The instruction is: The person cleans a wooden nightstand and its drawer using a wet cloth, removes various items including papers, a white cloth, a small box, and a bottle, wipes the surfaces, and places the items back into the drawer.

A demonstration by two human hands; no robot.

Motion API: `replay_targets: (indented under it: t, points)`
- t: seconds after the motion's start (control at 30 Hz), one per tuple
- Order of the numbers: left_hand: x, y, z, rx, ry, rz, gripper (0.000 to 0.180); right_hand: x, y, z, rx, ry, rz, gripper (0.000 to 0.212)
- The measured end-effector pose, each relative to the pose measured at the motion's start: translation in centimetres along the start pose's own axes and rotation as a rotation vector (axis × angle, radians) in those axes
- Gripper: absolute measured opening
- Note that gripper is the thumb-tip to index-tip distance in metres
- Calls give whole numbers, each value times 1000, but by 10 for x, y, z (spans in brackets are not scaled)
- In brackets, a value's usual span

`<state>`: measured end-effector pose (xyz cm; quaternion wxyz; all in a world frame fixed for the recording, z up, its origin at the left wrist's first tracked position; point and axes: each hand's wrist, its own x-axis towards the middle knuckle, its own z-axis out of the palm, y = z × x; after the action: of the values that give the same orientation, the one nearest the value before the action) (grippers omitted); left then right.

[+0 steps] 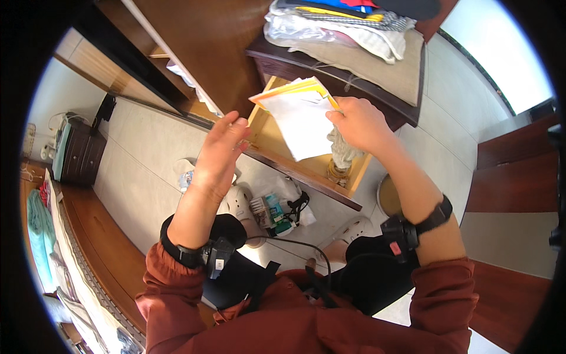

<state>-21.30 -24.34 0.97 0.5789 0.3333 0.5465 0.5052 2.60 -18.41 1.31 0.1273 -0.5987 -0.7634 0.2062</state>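
Observation:
My right hand (pixel 362 125) grips a thin stack of papers (pixel 300 121) by its right edge, thumb on top. White sheets with orange-yellow margins make up the stack, which is held above a pulled-out wooden drawer (pixel 268 131). My left hand (pixel 219 150) is raised left of the papers, fingers apart and holding nothing. Inside the drawer, beside my right hand, lies a bunched grey knitted cloth (pixel 342 150). A yellowish ring-shaped bundle (pixel 338 173) sits at the drawer's front right corner. The papers and my hand hide part of the drawer's inside.
A dark cabinet (pixel 256 52) above the drawer bears a beige mat and folded clothes (pixel 342 26). Packets and small boxes (pixel 274 212) lie on the tiled floor between my feet. A round container (pixel 388 194) stands right of the drawer. At left is a bed (pixel 97 236).

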Motion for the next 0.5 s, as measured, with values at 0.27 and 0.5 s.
replay_targets:
  t: [0.27, 0.5]
  points:
    - [-17, 27, -33, -364, 10, 72, 35, 112, 15, 101, -355, -560, 188, 36]
    - [-23, 40, -55, -433, 36, 3, 34, 164, 18, 156, -512, -735, 172, 38]
